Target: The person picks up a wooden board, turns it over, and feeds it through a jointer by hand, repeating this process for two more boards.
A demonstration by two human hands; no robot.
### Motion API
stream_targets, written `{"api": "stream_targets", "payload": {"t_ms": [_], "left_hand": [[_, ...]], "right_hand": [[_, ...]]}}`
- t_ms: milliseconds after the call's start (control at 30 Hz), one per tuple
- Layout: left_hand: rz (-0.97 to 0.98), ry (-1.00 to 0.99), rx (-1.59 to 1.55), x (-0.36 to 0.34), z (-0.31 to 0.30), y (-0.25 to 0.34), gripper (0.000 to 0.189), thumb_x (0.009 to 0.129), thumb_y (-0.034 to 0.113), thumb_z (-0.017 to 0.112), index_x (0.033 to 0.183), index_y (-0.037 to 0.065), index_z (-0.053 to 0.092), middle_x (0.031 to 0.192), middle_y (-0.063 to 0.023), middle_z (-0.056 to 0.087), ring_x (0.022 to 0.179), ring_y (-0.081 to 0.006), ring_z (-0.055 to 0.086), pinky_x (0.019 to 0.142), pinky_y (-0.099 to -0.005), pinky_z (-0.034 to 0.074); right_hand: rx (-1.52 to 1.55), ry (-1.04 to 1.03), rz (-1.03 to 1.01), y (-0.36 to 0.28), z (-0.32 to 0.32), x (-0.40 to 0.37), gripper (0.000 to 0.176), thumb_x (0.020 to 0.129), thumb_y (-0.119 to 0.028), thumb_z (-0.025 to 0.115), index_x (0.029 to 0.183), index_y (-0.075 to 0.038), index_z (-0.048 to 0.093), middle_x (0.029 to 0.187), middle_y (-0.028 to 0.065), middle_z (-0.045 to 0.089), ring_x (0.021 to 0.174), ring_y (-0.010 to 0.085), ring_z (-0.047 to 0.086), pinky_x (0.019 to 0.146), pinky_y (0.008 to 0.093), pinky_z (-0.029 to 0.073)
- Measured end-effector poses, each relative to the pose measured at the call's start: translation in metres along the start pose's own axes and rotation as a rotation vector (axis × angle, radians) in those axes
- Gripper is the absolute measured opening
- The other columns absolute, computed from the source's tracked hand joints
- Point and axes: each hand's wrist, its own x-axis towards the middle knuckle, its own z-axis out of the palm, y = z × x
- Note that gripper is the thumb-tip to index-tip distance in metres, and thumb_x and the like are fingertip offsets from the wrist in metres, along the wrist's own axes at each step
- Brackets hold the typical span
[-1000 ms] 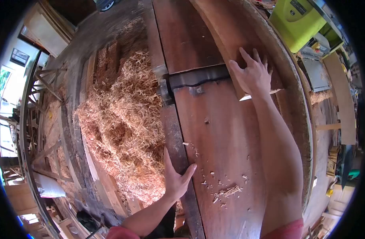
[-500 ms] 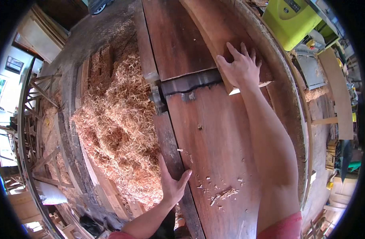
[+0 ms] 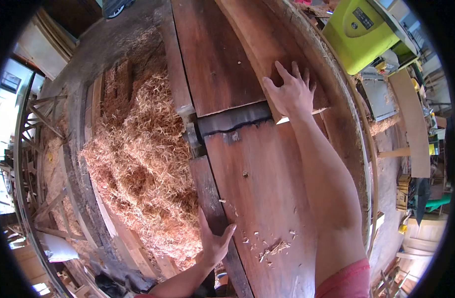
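Far L: pile of wood shavings (image 3: 138, 164) on the floor beside the table (image 3: 267, 198). L hand (image 3: 215, 243) open, thumb and fingers spread over the table's near edge, nothing held. R hand (image 3: 289, 92) flat, fingers splayed, palm down on near end of the board (image 3: 257, 39), not wrapped round it. Board lies on the table's far half, just past the dark slot (image 3: 232, 121). Green machine (image 3: 359, 32) top R.

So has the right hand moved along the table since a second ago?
Yes. The right hand, flat on the board, has slid away from the person and now lies farther beyond the dark cutter gap across the table.
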Motion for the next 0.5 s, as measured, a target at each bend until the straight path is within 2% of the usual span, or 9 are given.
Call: {"api": "stream_targets", "payload": {"t_ms": [200, 300, 500], "left_hand": [[-0.063, 0.022, -0.027, -0.001, 0.001, 0.005, 0.110, 0.089, 0.016, 0.084, 0.161, -0.009, 0.005, 0.140, -0.0252, 0.054, 0.125, -0.0294, 0.058, 0.108, -0.0400, 0.048], [-0.100, -0.022, -0.109, 0.002, -0.001, 0.016, 0.111, 0.088, 0.019, 0.084, 0.161, -0.010, 0.005, 0.142, -0.0273, 0.051, 0.128, -0.0317, 0.056, 0.110, -0.0423, 0.046], [-0.031, 0.006, 0.119, -0.006, -0.003, -0.014, 0.114, 0.086, 0.029, 0.086, 0.160, -0.010, 0.009, 0.153, -0.0329, 0.036, 0.139, -0.0402, 0.045, 0.118, -0.0466, 0.037]], "right_hand": [[0.003, -0.009, 0.009, -0.006, 0.002, 0.012, 0.071, 0.091, -0.064, 0.057, 0.155, -0.034, 0.050, 0.170, 0.0144, 0.032, 0.157, 0.0440, 0.023, 0.127, 0.0609, 0.016], [-0.001, -0.006, 0.002, -0.011, 0.003, 0.018, 0.071, 0.091, -0.064, 0.057, 0.155, -0.035, 0.050, 0.169, 0.0145, 0.032, 0.157, 0.0438, 0.023, 0.127, 0.0612, 0.015], [-0.014, -0.005, -0.011, -0.017, 0.007, 0.035, 0.072, 0.091, -0.064, 0.056, 0.156, -0.033, 0.050, 0.169, 0.0152, 0.033, 0.157, 0.0439, 0.023, 0.127, 0.0622, 0.016]]}}
